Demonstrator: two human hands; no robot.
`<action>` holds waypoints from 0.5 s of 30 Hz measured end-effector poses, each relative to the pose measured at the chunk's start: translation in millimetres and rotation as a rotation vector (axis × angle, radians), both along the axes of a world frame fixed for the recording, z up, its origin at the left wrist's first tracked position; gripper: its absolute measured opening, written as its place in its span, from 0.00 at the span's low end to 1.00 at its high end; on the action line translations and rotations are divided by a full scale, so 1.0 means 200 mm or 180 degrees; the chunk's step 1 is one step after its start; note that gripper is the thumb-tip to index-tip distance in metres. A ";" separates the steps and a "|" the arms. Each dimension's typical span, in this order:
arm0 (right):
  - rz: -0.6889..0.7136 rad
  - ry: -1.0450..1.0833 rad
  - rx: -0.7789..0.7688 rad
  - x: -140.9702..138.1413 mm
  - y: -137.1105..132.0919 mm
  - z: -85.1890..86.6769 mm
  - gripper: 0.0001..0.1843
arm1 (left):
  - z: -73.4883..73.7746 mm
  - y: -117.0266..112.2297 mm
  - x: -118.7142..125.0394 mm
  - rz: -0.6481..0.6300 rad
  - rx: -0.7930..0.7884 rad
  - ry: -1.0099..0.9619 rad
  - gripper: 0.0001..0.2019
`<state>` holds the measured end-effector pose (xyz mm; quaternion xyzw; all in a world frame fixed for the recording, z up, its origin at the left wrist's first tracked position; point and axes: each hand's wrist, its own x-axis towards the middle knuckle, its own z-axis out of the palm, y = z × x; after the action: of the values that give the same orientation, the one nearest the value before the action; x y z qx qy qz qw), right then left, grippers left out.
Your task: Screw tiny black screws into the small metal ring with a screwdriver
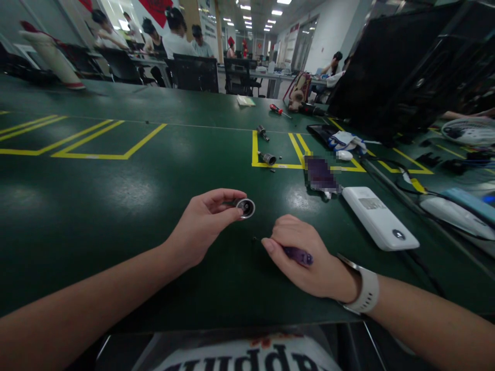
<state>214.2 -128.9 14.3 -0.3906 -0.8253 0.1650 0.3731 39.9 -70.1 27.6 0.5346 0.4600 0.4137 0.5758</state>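
Note:
My left hand [207, 221] is closed on a round metal cylindrical part [250, 208], thumb and fingers pinching its sides. The part's hollow open end faces right and toward me, with a small piece visible inside. Just to the right and lower, my right hand [299, 252] is wrapped round a screwdriver [298, 255] with a purple handle. Its thin dark tip points left, below the metal part and apart from it. Most of the shaft is hidden by my fingers.
Beyond my hands, two metal parts [267, 158] [263, 133] lie near yellow tape, with tiny bits beside them. A red-handled screwdriver [276, 108] lies farther back. To the right are a phone [320, 174], a white power bank [379, 219], cables and a large black monitor [394, 67]. People sit behind.

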 end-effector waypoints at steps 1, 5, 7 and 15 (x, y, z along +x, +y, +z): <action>0.0064 -0.0027 0.0175 0.00 0.00 0.00 0.14 | 0.00 0.00 0.00 0.0021 0.0000 0.0006 0.14; 0.0250 0.0102 0.0870 0.02 -0.01 0.01 0.09 | 0.00 0.01 0.00 0.0028 -0.0019 -0.0014 0.15; 0.0312 0.0168 0.1160 0.03 -0.01 0.03 0.07 | 0.00 0.01 0.00 0.0003 -0.0056 -0.0040 0.15; 0.0135 0.0072 0.1187 0.02 -0.01 0.03 0.05 | 0.00 -0.02 0.01 -0.0121 -0.0059 0.0065 0.13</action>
<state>217.4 -130.4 20.2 -0.2954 -0.8453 0.0214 0.4446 41.9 -73.3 28.1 0.5420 0.4595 0.3929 0.5837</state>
